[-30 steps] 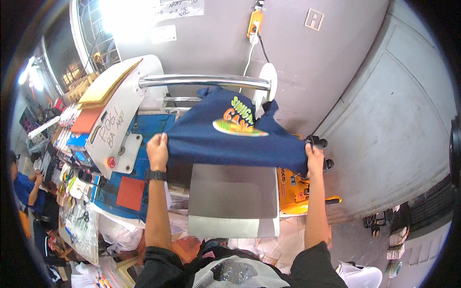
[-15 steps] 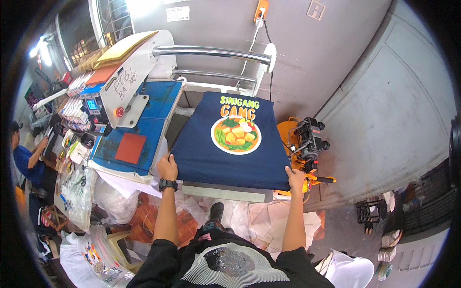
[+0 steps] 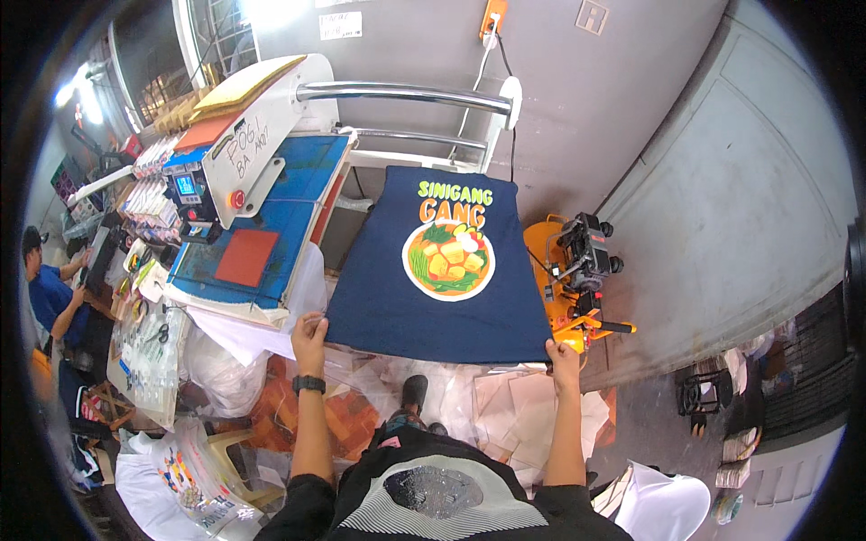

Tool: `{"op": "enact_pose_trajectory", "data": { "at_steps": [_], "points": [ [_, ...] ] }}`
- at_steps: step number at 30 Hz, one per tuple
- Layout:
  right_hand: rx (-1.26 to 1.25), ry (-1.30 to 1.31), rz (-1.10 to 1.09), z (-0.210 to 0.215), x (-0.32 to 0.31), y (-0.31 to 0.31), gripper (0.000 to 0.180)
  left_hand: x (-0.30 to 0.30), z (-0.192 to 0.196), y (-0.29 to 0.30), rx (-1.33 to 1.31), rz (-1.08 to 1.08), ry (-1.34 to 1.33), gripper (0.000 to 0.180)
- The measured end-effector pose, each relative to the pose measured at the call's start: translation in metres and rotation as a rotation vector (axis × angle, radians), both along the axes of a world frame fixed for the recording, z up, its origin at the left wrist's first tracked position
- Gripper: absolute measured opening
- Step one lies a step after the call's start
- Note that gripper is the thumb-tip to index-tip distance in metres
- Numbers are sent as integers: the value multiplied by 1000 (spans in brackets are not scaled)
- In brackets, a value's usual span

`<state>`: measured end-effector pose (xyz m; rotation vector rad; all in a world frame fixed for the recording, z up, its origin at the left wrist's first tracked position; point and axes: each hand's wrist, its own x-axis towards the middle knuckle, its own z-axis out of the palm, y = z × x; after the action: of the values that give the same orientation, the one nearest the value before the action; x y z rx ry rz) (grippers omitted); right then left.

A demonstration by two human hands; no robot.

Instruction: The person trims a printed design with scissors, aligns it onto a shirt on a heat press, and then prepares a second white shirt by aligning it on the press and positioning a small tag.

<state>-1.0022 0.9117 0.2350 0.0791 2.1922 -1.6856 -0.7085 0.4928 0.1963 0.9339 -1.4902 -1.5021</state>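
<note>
A navy blue T-shirt (image 3: 370, 302) lies spread over the press's lower platen, which is now hidden beneath it. Its print (image 3: 448, 261) shows colourful lettering above a bowl of food, facing up. My left hand (image 3: 309, 338), with a dark watch on the wrist, pinches the near left corner of the hem. At the near right corner, the fingers of my right hand (image 3: 563, 358) grip the hem too. Between both hands the hem is stretched almost straight.
To the left stands a heat press (image 3: 248, 144) with a blue board and chrome bars. An orange compressor (image 3: 577, 270) is close by my right hand. Papers (image 3: 505, 410) and plastic cover the floor below. At far left, another person (image 3: 56, 293) in blue works.
Both hands have drawn the near hem toward me, the right hand also slightly to the right. The pale platen edge that showed below the hem is now covered.
</note>
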Motion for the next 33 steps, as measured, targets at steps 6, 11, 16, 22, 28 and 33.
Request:
{"op": "enact_pose_trajectory", "data": {
  "at_steps": [6, 11, 16, 22, 28, 33],
  "points": [
    [15, 80, 39, 9, -33, -27, 35, -25, 5, -16, -42, -24, -9, 9],
    [7, 517, 239, 87, -93, -70, 25, -73, 118, -41, -474, -107, -382, 14],
    [-61, 255, 10, 34, -74, -44, 25, -80, 78, -58, -407, 14, -105, 15],
    [-37, -66, -71, -14, -30, -14, 24, -29, -5, -33, -123, -14, -347, 19],
    [-132, -142, 33, 1, -35, -19, 18, -32, 11, -36, 29, -39, -229, 21],
    [-127, -84, 13, 10, -35, -16, 16, -29, 31, -29, -58, -47, -176, 22]
  ]
}}
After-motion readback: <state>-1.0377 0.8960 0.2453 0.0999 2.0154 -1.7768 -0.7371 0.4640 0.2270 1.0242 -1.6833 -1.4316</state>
